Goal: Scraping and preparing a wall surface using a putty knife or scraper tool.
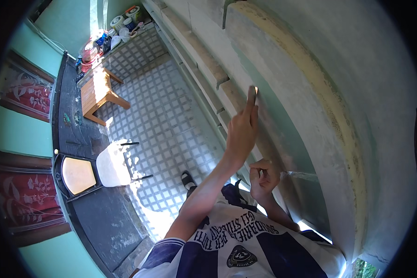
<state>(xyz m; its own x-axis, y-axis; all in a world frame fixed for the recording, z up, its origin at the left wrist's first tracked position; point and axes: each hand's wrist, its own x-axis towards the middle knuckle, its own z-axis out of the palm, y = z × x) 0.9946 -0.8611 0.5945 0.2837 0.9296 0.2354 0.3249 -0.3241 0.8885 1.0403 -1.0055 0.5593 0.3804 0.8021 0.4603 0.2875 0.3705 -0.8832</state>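
Note:
My left hand (pixel 242 130) reaches out over the green recess (pixel 281 118) of a plastered wall, its index finger stretched along a ledge. A small thin flat piece (pixel 256 91) with a bright edge shows beside that fingertip, pinched between finger and thumb; its exact kind is too small to tell. Closer to my body, my right hand (pixel 264 179) is loosely curled beside the same ledge, and nothing shows in it. A curved plaster moulding (pixel 319 83) with a rough yellowish band runs to the right of the recess. Stepped ledges (pixel 194 48) lie to the left.
A wooden-looking stool (pixel 99 92) and a metal-framed chair (pixel 113 165) stand on a tiled floor (pixel 160 104). Several tubs and bags (pixel 120 26) crowd a tiled platform at the far end. A dark ledge (pixel 100 215) runs under curtained windows (pixel 31 198).

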